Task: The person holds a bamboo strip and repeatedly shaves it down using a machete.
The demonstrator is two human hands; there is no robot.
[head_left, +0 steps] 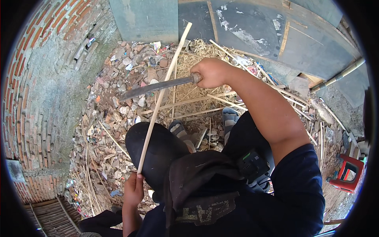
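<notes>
My right hand (pixel 213 72) is closed round the short handle of a machete (pixel 160 85), held out in front of me at the end of my stretched arm. Its dark, wide blade points left and crosses a long pale bamboo strip (pixel 154 115); whether the two touch I cannot tell. Low on the left, my left hand (pixel 133 190) pinches the near end of that strip between thumb and fingers. From there the strip slants up past my left knee, its far end near the grey panels.
Curly shavings (pixel 193 89) and several loose bamboo strips (pixel 189 103) lie between and beyond my sandalled feet. Rubble (pixel 104 130) covers the ground to the left, below a brick wall (pixel 43 91). Grey panels (pixel 244 29) stand ahead. A red plastic stool (pixel 347 173) is at the right.
</notes>
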